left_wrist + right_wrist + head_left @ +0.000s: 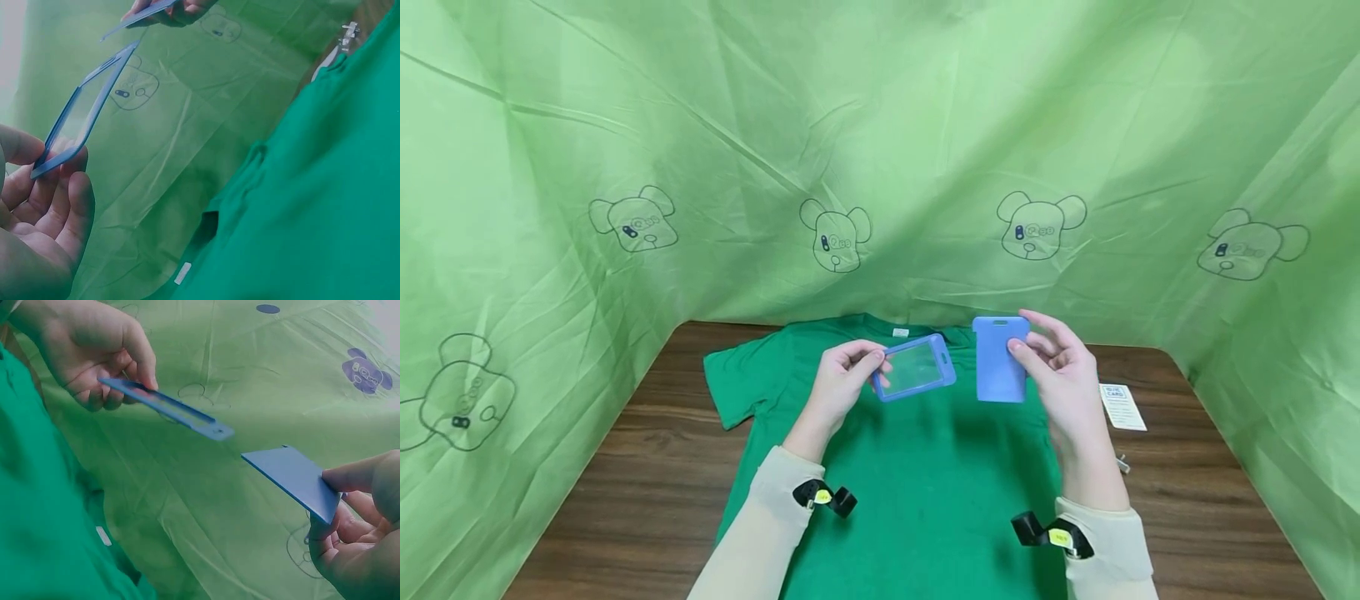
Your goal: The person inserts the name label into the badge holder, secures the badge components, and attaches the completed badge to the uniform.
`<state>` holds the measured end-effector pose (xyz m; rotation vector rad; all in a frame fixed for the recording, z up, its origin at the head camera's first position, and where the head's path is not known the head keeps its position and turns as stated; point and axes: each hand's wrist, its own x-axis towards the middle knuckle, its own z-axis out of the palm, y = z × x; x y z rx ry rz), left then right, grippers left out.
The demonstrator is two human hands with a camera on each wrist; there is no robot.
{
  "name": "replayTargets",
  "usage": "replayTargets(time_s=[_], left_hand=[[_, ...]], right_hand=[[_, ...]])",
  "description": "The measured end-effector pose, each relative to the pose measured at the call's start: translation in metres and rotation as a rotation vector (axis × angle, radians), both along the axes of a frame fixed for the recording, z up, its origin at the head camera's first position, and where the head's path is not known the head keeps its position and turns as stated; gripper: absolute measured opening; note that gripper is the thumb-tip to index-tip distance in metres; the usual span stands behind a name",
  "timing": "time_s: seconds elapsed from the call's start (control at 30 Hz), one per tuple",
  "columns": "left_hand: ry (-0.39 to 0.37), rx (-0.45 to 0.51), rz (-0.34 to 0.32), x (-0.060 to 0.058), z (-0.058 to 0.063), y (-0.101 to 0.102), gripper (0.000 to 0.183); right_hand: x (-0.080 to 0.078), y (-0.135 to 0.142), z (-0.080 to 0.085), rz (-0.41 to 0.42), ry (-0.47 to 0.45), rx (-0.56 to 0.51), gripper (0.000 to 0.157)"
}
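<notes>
My left hand (pixel 842 379) pinches one end of a blue badge holder frame (pixel 950 372) with a clear window, thumb on top and fingers beneath. The slotted end of this frame points right, tilted slightly upward. In my right hand (pixel 1063 375) is a solid blue badge holder back panel (pixel 998 362), upright with its slot at the top, gripped along its right side between thumb and fingers. A gap separates the two pieces in the head view. Both are held over a green T-shirt (pixel 910 492) spread on the table.
On the brown wooden table (pixel 647 492), a white printed card (pixel 1122 407) lies to the right of the shirt. A small metal clip (pixel 1122 464) is partly hidden by my right forearm. Green cloth walls (pixel 917 167) with bear drawings enclose the back and sides.
</notes>
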<state>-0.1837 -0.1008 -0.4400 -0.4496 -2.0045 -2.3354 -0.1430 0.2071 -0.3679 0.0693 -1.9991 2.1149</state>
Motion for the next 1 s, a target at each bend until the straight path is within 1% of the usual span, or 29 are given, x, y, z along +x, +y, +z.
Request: replayTargets(time_s=[0.17, 0.4, 0.53, 0.7, 0.83, 0.87, 0.93, 1.0], left_hand=[[0.004, -0.006, 0.013, 0.001, 0.001, 0.0, 0.024], [0.007, -0.01, 0.003, 0.001, 0.001, 0.004, 0.023], [0.008, -0.009, 0.006, 0.001, 0.0, 0.003, 0.022], [0.002, -0.008, 0.014, 0.002, 0.001, 0.001, 0.021], [0.0, -0.002, 0.025, 0.002, 0.003, 0.0, 0.02], [-0.001, -0.001, 0.026, 0.002, 0.004, 0.0, 0.02], [-0.003, 0.0, 0.027, 0.001, 0.004, -0.001, 0.021], [-0.008, -0.004, 0.029, 0.002, 0.004, -0.002, 0.021]], right_hand=[[0.001, 0.019, -0.003, 0.007, 0.048, 0.032, 0.043], [0.009, 0.059, -0.014, -0.036, 0.045, 0.09, 0.042], [0.01, 0.084, -0.018, -0.075, 0.052, 0.114, 0.042], [0.009, 0.117, -0.023, -0.142, 0.056, 0.111, 0.043], [0.007, 0.139, -0.026, -0.194, 0.056, 0.073, 0.044], [0.007, 0.143, -0.027, -0.205, 0.056, 0.079, 0.045], [0.008, 0.153, -0.03, -0.215, 0.05, 0.09, 0.045], [0.008, 0.163, -0.034, -0.204, 0.039, 0.084, 0.045]])
